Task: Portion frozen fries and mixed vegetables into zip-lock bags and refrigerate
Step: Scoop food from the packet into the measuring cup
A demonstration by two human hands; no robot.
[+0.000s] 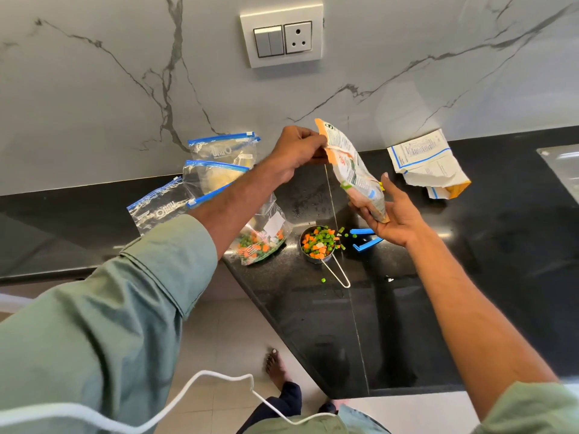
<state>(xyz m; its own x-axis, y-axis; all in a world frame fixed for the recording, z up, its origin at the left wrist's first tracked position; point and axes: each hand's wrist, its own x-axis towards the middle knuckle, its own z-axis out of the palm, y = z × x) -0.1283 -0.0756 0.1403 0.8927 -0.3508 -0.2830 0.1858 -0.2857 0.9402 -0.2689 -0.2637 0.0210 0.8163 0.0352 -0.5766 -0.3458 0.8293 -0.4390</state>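
Green sleeve [94, 308] | left grip [297, 148] pinches crumpled tilted packet [354, 170]; right grip [391, 217] spread beneath

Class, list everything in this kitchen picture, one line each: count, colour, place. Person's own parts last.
vegetable packet: one, white and orange, held above counter
measuring cup: one, steel, on counter, heaped with vegetables
vegetable bag: one, clear, left of cup
zip-lock bags: three, clear, blue seals, counter left
clip: one, blue, right of cup
crumpled packet: one, white and blue, counter right
counter: one, black
switch plate: one, white, wall
left hand: one, pinches packet top
right hand: one, supports packet bottom
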